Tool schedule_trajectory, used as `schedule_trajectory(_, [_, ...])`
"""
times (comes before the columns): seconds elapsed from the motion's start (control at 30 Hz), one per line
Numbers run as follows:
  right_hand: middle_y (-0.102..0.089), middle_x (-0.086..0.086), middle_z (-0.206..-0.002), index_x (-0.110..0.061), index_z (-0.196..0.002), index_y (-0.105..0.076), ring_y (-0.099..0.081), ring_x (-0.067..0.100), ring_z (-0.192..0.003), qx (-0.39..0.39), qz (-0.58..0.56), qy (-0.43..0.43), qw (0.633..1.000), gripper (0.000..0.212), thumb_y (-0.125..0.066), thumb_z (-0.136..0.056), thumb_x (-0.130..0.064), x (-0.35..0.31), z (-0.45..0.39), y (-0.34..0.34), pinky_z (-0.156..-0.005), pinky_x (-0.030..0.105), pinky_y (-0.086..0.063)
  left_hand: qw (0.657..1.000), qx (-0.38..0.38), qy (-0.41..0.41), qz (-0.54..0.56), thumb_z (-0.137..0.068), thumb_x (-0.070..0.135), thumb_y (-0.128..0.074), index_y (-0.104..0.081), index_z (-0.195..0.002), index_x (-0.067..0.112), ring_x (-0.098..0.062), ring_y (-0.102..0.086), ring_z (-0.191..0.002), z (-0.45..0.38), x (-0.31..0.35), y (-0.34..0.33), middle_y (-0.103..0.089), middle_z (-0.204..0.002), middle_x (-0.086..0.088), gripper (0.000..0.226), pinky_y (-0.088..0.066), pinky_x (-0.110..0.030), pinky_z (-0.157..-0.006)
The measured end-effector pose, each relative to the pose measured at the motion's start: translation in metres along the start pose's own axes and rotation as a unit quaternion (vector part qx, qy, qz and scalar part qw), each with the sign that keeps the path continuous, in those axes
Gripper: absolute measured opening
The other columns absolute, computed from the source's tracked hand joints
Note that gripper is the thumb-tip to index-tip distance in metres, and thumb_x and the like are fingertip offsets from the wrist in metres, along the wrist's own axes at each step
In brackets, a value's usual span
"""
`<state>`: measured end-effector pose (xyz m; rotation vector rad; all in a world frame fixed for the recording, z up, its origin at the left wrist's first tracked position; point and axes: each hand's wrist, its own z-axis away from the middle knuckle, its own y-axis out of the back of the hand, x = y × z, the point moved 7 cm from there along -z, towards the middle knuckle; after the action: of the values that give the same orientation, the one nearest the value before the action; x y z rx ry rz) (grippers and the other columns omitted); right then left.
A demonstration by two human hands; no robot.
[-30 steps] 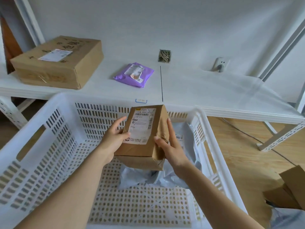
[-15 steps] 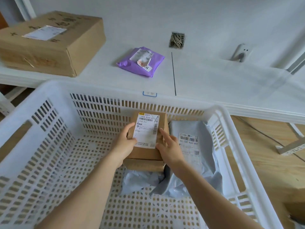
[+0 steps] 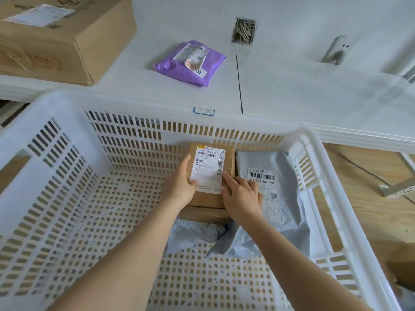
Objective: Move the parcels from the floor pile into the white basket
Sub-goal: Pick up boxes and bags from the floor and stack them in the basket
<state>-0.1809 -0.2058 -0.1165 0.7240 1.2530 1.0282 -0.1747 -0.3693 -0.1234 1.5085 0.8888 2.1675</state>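
Observation:
A small brown parcel box (image 3: 228, 159) with a white shipping label lies inside the white basket (image 3: 67, 98), against its far wall. My left hand (image 3: 179, 188) holds the box's left side, thumb on the label. My right hand (image 3: 242, 198) lies with straight fingers across the box's right edge, index finger on the label. A grey mailer bag (image 3: 283, 212) with a barcode label lies right of the box and partly under it. The floor pile is out of view.
Behind the basket a low white shelf (image 3: 292, 90) carries a large cardboard box (image 3: 56, 46) at the left and a purple mailer (image 3: 190, 68) in the middle. Wooden floor (image 3: 370, 203) and a shelf leg lie to the right.
Both hands have lowered the brown box from above the basket down onto its floor by the far wall. My view has tilted down and moved closer.

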Motion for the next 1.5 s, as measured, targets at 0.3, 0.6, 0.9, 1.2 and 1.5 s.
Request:
schedule_trajectory(0.3, [-0.030,-0.001,-0.151,-0.029,-0.141,-0.035,-0.029,0.021,-0.137,-0.081,-0.019,0.035,0.996,0.053,-0.046,-0.090,-0.020,0.025,0.045,0.042,-0.109,0.036,-0.030,0.993,-0.021,-0.038,-0.112,-0.089,0.018,-0.052,-0.035,-0.138,0.020,-0.026,-0.061,-0.091,0.022,0.045,0.029,-0.052,-0.128,-0.009,0.052,-0.047,-0.028,-0.060])
schedule_trajectory(0.6, [-0.067,0.008,-0.106,-0.024,-0.105,-0.066,-0.060,0.028,-0.099,0.045,-0.026,0.002,0.999,0.028,-0.043,-0.089,-0.024,0.063,0.111,0.154,-0.079,0.030,-0.047,0.990,-0.094,-0.089,-0.065,-0.084,0.020,-0.057,-0.050,-0.125,0.021,-0.018,-0.052,-0.097,0.085,0.138,0.012,-0.052,-0.127,-0.004,0.042,-0.040,-0.027,-0.075])
schedule_trajectory(0.9, [-0.068,0.009,-0.090,-0.018,-0.100,-0.066,-0.060,0.026,-0.080,0.160,-0.088,-0.108,0.977,0.023,-0.047,-0.089,-0.023,0.190,0.189,0.242,-0.070,0.031,-0.047,0.975,-0.109,-0.190,-0.042,-0.080,0.027,-0.060,-0.050,-0.124,0.022,-0.021,-0.055,-0.106,0.171,0.245,-0.056,-0.055,-0.126,-0.004,0.046,-0.040,-0.025,-0.073])
schedule_trajectory(1.2, [-0.061,0.006,-0.095,-0.015,-0.101,-0.064,-0.062,0.025,-0.084,0.146,-0.151,-0.206,0.956,0.023,-0.044,-0.089,-0.019,0.315,0.241,0.237,-0.076,0.037,-0.055,0.956,-0.178,-0.216,-0.088,-0.079,0.025,-0.057,-0.051,-0.123,0.026,-0.020,-0.058,-0.097,0.237,0.291,-0.160,-0.057,-0.123,-0.002,0.044,-0.049,-0.027,-0.079])
schedule_trajectory(1.5, [-0.052,-0.001,-0.090,-0.018,-0.110,-0.057,-0.051,0.018,-0.082,0.078,-0.248,-0.305,0.916,0.026,-0.043,-0.088,-0.018,0.413,0.259,0.172,-0.060,0.023,-0.039,0.949,-0.228,-0.190,-0.109,-0.082,0.024,-0.054,-0.050,-0.122,0.028,-0.019,-0.056,-0.091,0.250,0.290,-0.242,-0.055,-0.125,0.000,0.041,-0.042,-0.024,-0.067])
